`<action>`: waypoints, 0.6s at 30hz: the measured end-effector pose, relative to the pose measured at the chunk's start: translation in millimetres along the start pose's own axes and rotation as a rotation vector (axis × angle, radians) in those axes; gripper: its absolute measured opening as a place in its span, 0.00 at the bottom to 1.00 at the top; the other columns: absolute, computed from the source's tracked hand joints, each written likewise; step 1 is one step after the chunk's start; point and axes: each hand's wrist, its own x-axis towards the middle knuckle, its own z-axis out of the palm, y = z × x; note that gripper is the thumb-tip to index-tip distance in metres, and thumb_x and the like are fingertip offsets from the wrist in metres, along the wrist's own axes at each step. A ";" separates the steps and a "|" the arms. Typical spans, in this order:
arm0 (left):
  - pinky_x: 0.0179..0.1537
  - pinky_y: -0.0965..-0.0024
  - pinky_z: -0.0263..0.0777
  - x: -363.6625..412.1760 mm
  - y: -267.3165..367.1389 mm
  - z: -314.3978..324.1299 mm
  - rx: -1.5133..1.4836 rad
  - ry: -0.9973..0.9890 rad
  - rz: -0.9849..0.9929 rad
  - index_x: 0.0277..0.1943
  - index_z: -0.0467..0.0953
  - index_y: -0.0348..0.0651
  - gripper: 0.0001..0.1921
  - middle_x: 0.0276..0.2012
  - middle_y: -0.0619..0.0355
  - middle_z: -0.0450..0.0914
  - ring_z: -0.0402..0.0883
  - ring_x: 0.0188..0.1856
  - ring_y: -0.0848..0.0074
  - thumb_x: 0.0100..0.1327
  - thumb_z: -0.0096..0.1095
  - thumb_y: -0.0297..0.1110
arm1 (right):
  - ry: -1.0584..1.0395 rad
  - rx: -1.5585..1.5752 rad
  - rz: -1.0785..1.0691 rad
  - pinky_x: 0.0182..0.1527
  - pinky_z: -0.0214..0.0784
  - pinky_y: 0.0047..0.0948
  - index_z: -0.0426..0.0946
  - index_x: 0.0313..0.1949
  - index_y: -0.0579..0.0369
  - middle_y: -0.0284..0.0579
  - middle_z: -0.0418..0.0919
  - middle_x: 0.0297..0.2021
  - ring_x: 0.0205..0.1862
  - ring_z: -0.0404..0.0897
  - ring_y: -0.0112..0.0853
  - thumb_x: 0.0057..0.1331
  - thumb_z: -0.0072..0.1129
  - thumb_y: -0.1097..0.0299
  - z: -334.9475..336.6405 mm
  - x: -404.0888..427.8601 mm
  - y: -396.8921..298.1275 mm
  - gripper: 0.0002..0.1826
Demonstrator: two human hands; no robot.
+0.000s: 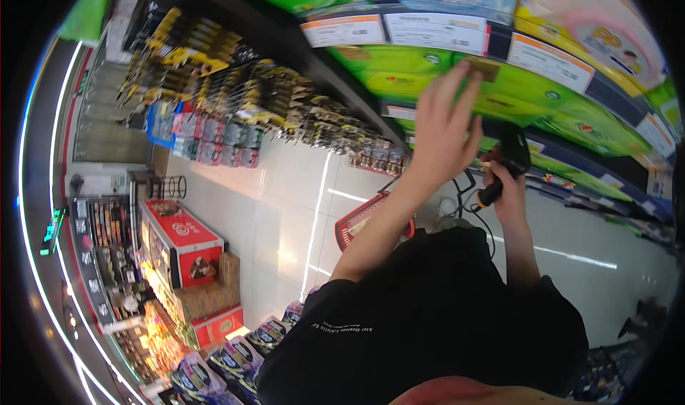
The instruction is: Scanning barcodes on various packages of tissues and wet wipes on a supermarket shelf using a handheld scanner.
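Observation:
My left hand (447,129) reaches up to a shelf of green soft packs of tissues or wipes (508,97). Its fingertips rest on or just in front of a brown patch (483,70) on one pack, and nothing is seen gripped in it. My right hand (507,188), lower and to the right, is wrapped around the handle of a black handheld barcode scanner (511,151) with orange trim. The scanner's head tilts up toward the shelf, and a dark cable (484,225) hangs from the handle. Price labels (436,33) line the shelf edge above the green packs.
Below my left forearm, a red shopping basket (348,228) stands on the glossy tiled floor (278,207). Hanging goods (257,92) on hooks jut out left of the shelf. Stacked purple packs (235,357) sit at lower left, near a red display (187,244) with cartons.

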 end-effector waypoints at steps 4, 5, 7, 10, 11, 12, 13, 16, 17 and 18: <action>0.53 0.57 0.69 15.0 9.6 -0.9 0.015 -0.083 0.015 0.65 0.64 0.38 0.36 0.65 0.42 0.60 0.69 0.55 0.51 0.50 0.64 0.23 | 0.031 -0.018 -0.036 0.31 0.63 0.22 0.72 0.51 0.59 0.46 0.78 0.40 0.28 0.70 0.22 0.61 0.59 0.75 -4.8 0.6 -7.8 0.17; 0.50 0.57 0.71 17.7 11.2 -1.1 -0.030 -0.141 -0.040 0.65 0.64 0.38 0.36 0.65 0.41 0.60 0.71 0.53 0.52 0.50 0.64 0.23 | 0.014 -0.021 -0.033 0.31 0.63 0.22 0.72 0.51 0.59 0.46 0.78 0.40 0.28 0.70 0.22 0.61 0.59 0.75 -6.9 0.6 -8.4 0.17; 0.45 0.56 0.73 26.3 12.1 -2.3 -0.052 -0.134 -0.032 0.66 0.63 0.39 0.36 0.64 0.41 0.60 0.73 0.50 0.52 0.50 0.64 0.24 | 0.040 0.004 -0.030 0.31 0.63 0.23 0.72 0.51 0.59 0.46 0.77 0.40 0.28 0.70 0.22 0.61 0.58 0.77 -7.1 0.2 -6.9 0.17; 0.43 0.56 0.74 30.0 16.7 0.2 -0.132 -0.099 -0.092 0.66 0.62 0.39 0.37 0.63 0.42 0.62 0.74 0.50 0.52 0.51 0.65 0.25 | 0.020 0.001 -0.044 0.32 0.63 0.23 0.71 0.52 0.59 0.47 0.76 0.40 0.28 0.70 0.23 0.61 0.57 0.78 -8.0 1.0 -2.5 0.18; 0.43 0.58 0.75 28.3 17.2 1.1 -0.101 -0.091 -0.108 0.66 0.61 0.38 0.38 0.62 0.42 0.62 0.74 0.51 0.51 0.50 0.66 0.25 | -0.005 -0.003 -0.050 0.33 0.63 0.23 0.70 0.54 0.58 0.48 0.76 0.40 0.28 0.70 0.23 0.62 0.56 0.77 -9.0 1.4 -0.5 0.20; 0.43 0.59 0.76 26.1 19.7 3.4 -0.072 -0.079 -0.128 0.66 0.61 0.37 0.38 0.61 0.43 0.63 0.74 0.52 0.51 0.50 0.67 0.25 | -0.001 -0.015 -0.045 0.33 0.63 0.23 0.70 0.54 0.58 0.48 0.76 0.40 0.28 0.70 0.23 0.62 0.56 0.77 -8.2 0.8 -1.2 0.20; 0.43 0.59 0.76 21.7 21.6 4.8 -0.079 -0.074 -0.140 0.66 0.61 0.37 0.38 0.61 0.43 0.63 0.74 0.52 0.51 0.50 0.67 0.25 | -0.050 0.095 -0.079 0.34 0.63 0.25 0.66 0.59 0.57 0.51 0.75 0.45 0.29 0.70 0.23 0.62 0.55 0.74 -4.3 -0.3 -1.0 0.24; 0.46 0.63 0.77 1.6 28.8 3.0 -0.094 0.044 -0.096 0.66 0.62 0.35 0.39 0.61 0.44 0.65 0.75 0.55 0.52 0.48 0.68 0.24 | -0.155 0.317 -0.076 0.38 0.63 0.26 0.59 0.67 0.53 0.58 0.70 0.55 0.33 0.71 0.23 0.63 0.52 0.67 -14.6 1.9 -1.7 0.31; 0.46 0.63 0.77 -5.3 30.8 2.5 -0.100 0.050 -0.111 0.66 0.62 0.35 0.39 0.61 0.44 0.65 0.75 0.55 0.52 0.48 0.68 0.24 | -0.214 0.445 -0.045 0.40 0.64 0.26 0.54 0.70 0.51 0.61 0.66 0.61 0.36 0.71 0.23 0.64 0.50 0.64 -19.4 1.1 -2.6 0.35; 0.46 0.63 0.77 -13.4 31.4 2.0 -0.085 0.076 -0.091 0.66 0.62 0.35 0.39 0.59 0.45 0.68 0.75 0.55 0.53 0.48 0.68 0.24 | -0.181 0.411 -0.023 0.52 0.66 0.31 0.53 0.71 0.50 0.64 0.59 0.66 0.50 0.75 0.30 0.63 0.50 0.61 -16.4 -3.5 -6.9 0.37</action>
